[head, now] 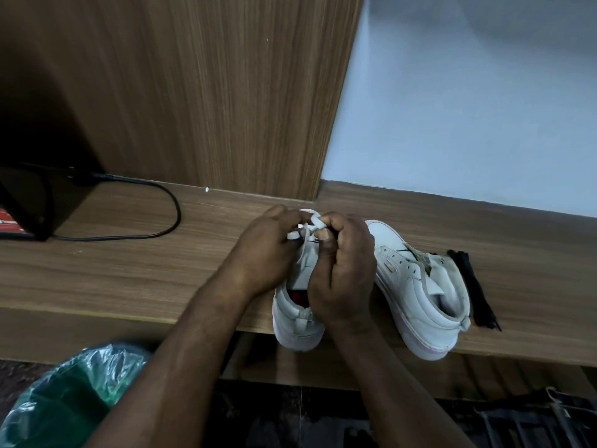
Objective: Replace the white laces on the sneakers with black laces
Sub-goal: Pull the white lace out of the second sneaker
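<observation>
- A dark box [29,202] stands at the far left of the tabletop [129,270], with a red patch low on its side.
- A black cable [171,205] loops from the box across the wood and back.
- Below the front edge, a green bag [64,392] sits at lower left.
- A wood panel [210,92] rises behind the tabletop.
- The left hand [268,250] reaches in over the first sneaker [297,321], with thumb and fingers pinching the white lace [315,225] near the front of the shoe.
- The first sneaker is white and stands on its sole, heel toward the person and jutting past the front edge.
- The right hand [342,276] is close against the left one, fingers curled and gripping the same lace. It covers much of the shoe's upper.
- The second sneaker [420,295], also white, stands just right of the first. Its heel is toward the person and its toe angles back to the left.
- The black laces [475,286] lie in a bundle on the tabletop just right of the second sneaker.
- A pale wall [468,108] fills the upper right.
</observation>
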`<state>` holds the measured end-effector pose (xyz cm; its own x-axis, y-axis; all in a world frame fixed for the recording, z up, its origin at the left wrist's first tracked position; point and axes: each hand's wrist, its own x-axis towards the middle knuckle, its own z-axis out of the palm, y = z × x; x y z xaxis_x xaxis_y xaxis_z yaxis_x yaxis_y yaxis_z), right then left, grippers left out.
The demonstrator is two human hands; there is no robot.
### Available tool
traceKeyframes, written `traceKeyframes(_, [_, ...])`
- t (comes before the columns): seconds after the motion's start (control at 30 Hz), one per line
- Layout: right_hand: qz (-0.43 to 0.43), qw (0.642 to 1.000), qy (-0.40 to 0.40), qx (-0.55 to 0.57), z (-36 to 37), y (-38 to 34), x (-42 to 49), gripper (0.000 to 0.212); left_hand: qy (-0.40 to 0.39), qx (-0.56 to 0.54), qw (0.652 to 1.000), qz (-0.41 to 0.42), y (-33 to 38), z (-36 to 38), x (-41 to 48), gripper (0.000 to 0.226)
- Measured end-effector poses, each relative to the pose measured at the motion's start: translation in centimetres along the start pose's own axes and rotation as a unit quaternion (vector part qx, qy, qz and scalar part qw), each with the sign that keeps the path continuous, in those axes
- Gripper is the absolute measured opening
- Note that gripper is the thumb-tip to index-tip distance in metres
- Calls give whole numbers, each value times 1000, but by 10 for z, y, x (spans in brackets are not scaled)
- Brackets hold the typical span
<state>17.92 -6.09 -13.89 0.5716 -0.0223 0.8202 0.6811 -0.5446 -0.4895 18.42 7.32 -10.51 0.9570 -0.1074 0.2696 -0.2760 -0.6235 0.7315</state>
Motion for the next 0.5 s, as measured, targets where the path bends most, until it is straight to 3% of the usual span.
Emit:
traceKeyframes(0.17, [23,999,-7,-24,1,3,-2,18,30,25,999,-23,1,4,0,34])
traceKeyframes(0.23, [76,996,-26,-36,2,3,-1,24,84,-110,987,-82,1,2,0,25])
traceKeyframes(0.3, [138,986,-84,-43,3,3,1,32,116,-312,934,-132,8,-4,-1,28])
traceKeyframes(0.4, [152,968,-193,-49,2,4,7,37,125,-445,878,-125,10,-13,-2,40])
traceKeyframes(0.43, [136,965,-216,-56,2,5,8,35,125,-454,875,-110,11,-15,-3,39])
traceKeyframes(0.5, [125,961,-238,-64,0,5,11,33,137,-360,918,-99,9,-15,-4,33])
